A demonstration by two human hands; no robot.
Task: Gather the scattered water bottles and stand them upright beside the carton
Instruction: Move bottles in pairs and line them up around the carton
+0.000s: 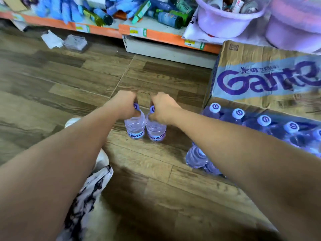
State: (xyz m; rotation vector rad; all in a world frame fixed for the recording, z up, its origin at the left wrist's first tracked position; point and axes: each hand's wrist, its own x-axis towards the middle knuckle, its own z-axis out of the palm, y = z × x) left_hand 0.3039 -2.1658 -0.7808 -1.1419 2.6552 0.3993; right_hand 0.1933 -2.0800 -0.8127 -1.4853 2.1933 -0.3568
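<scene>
Two clear water bottles with purple labels stand upright side by side on the wooden floor. My left hand grips the neck of the left bottle. My right hand grips the neck of the right bottle. Both sit left of the brown Ganten carton. A row of several upright bottles with white caps stands along the carton's near side. More bottles show under my right forearm, partly hidden by it.
An orange-edged shelf with blue goods runs along the back. Lilac plastic tubs sit above the carton. A clear container and white paper lie on the floor at the back left. My shoe and patterned clothing are near the bottom left.
</scene>
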